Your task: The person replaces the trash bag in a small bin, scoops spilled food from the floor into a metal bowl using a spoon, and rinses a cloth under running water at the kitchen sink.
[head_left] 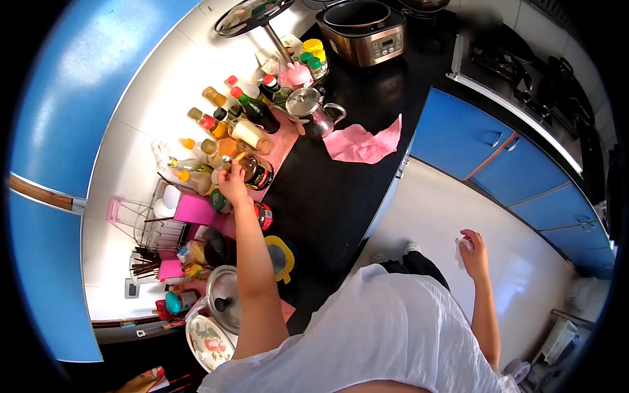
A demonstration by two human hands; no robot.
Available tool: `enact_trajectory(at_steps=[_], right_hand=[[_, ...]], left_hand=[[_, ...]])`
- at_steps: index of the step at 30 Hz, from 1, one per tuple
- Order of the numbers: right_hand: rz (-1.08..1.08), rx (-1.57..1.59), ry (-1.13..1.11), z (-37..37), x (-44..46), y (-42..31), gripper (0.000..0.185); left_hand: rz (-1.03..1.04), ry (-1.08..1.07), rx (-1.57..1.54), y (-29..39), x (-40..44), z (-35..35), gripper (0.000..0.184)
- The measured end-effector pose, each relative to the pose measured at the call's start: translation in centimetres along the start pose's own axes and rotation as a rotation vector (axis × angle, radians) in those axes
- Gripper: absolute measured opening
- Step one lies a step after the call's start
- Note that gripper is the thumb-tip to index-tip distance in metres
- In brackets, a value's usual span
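My left hand reaches in among the seasoning bottles, its fingers bent against the side of a dark glass jar with a black label. What lies between thumb and fingers is too small to make out. Just below that hand stand a green-lidded jar and a red-labelled jar. A dark green bottle with a red cap rises behind. Over the floor, to the right of my body, my right hand is closed on a crumpled white tissue.
On the black counter lie a pink cloth and a yellow-rimmed item. A metal pot and a cooker stand farther back. Nearer me are a lidded pan and a floral plate. The stove is at right.
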State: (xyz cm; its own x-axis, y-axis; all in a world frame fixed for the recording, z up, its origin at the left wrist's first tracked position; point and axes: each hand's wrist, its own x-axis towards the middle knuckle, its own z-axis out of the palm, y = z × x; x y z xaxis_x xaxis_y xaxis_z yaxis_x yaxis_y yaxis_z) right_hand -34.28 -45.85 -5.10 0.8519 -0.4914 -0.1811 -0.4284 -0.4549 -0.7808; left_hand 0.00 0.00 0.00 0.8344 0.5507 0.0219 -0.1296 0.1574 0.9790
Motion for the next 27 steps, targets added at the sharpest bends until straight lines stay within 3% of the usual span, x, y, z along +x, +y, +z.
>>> enact_trajectory(at_steps=[3,7,9,11,13,15,17,19,21,24,27], right_hand=[[-0.016,-0.008,0.055,-0.5,-0.6,1.4,0.023],[0.091,0.126,0.106,0.1,-2.4,2.9,0.022],[0.146,0.189,0.132,0.0,-3.2,3.5,0.022],[0.187,0.276,0.163,-1.1,-4.1,4.2,0.020],[0.196,0.248,0.216,-2.1,-4.7,6.1,0.018],[0.271,0.412,0.266,-3.0,-4.7,7.7,0.016],[0.263,0.385,0.340,-5.3,-6.0,8.4,0.014],[0.202,0.616,0.361,-6.5,-5.3,11.6,0.016],[0.208,0.653,0.427,-9.3,-6.7,15.3,0.014],[0.299,0.761,0.590,-14.6,-8.5,19.0,0.019],[0.390,0.796,0.722,-19.2,-12.0,24.3,0.019]], left_hand=[[0.012,-0.053,-0.012,-1.9,-0.2,0.2,0.036],[0.364,0.165,0.207,-1.3,-3.4,0.5,0.038],[0.571,0.172,0.216,-0.6,-7.4,1.6,0.037],[0.455,0.014,0.309,0.2,-14.1,3.9,0.035],[0.379,-0.315,0.225,-2.4,-19.1,6.0,0.032],[0.135,-0.604,0.144,-4.1,-24.7,8.9,0.030],[0.003,-0.848,0.240,-6.2,-30.3,10.3,0.029],[-0.005,-1.035,0.273,-7.2,-34.7,13.4,0.027],[0.018,-1.129,0.252,-8.4,-39.9,15.3,0.024],[0.013,-1.309,0.426,-9.6,-47.1,19.5,0.024],[0.000,-1.504,0.376,-10.8,-55.0,23.7,0.023]])
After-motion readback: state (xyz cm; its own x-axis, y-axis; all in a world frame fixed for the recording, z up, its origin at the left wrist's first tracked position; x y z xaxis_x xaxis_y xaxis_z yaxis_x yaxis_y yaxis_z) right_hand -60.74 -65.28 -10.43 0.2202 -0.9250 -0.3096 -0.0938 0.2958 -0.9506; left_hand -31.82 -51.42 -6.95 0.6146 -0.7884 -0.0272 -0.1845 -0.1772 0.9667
